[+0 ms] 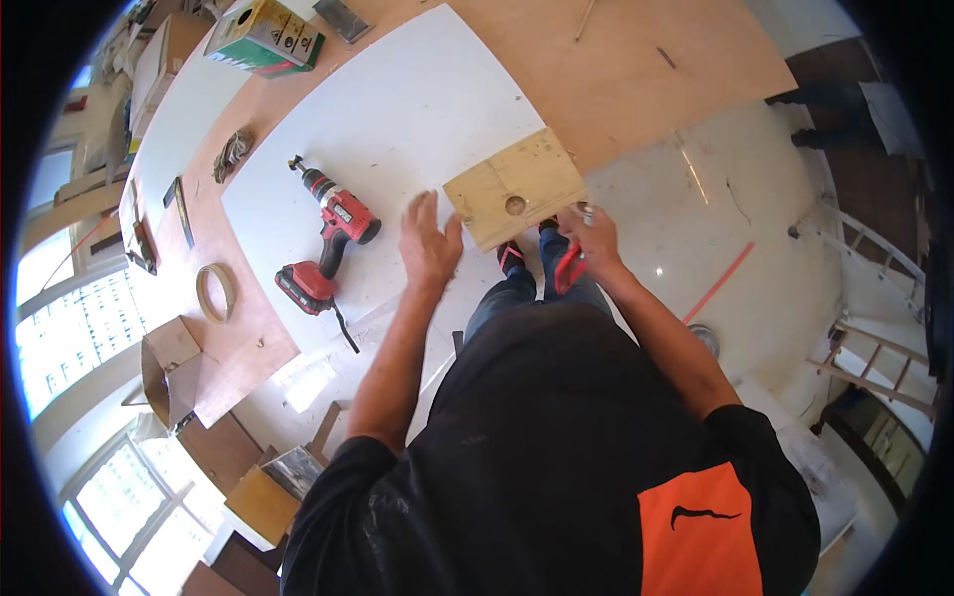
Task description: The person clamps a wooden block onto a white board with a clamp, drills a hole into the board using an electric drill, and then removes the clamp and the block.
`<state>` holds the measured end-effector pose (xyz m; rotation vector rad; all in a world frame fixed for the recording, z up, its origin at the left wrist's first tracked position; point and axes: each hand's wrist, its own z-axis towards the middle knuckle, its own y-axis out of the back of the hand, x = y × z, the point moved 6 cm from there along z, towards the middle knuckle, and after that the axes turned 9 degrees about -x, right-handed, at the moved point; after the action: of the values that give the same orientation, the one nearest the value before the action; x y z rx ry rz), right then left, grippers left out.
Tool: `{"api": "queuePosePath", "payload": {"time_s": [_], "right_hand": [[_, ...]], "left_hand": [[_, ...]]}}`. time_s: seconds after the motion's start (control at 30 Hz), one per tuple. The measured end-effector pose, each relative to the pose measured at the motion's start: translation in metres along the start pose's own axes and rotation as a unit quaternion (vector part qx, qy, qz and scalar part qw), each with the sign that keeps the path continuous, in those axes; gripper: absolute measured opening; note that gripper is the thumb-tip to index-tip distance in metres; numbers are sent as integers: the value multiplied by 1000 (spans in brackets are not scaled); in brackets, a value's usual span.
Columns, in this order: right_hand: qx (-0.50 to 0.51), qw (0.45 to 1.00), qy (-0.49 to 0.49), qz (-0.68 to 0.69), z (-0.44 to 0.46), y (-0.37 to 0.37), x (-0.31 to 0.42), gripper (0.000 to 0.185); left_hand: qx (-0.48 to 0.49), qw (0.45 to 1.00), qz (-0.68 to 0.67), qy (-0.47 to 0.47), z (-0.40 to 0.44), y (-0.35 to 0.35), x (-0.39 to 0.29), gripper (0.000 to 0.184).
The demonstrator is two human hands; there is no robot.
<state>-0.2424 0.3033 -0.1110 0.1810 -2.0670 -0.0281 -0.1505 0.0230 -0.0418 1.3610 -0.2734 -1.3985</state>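
Observation:
A light wooden board (517, 184) with a round hole near its lower edge lies at the near edge of the white sheet (397, 109). My left hand (429, 238) is just left of the board, fingers apart and holding nothing. At the board's right corner, my right hand (590, 238) is closed around a red-handled tool (568, 268), whose metal end is mostly hidden by the fingers. To the left of my left hand, a red and black cordless drill (343, 217) lies on its side on the sheet, with a bit fitted in its chuck.
A green and yellow box (266, 38) stands at the back left. A tape roll (215, 293), a bundle of cord (233, 155) and an open carton (171, 363) are on the left. Another person's legs (830, 114) and a ladder (879, 363) are at the right.

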Motion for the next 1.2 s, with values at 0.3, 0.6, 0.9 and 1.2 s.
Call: {"api": "queuePosePath", "payload": {"time_s": [0.3, 0.6, 0.9, 1.2], "right_hand": [[-49, 993, 26, -100, 19, 64, 45, 37], [156, 986, 65, 15, -12, 51, 108, 25], [212, 974, 52, 60, -17, 19, 115, 23], [253, 963, 88, -34, 11, -6, 107, 19]], "left_hand": [[19, 995, -90, 34, -50, 25, -41, 43], [111, 952, -219, 181, -53, 13, -36, 35], [370, 854, -270, 246, -97, -56, -37, 48], [421, 641, -423, 483, -140, -132, -56, 47]]}}
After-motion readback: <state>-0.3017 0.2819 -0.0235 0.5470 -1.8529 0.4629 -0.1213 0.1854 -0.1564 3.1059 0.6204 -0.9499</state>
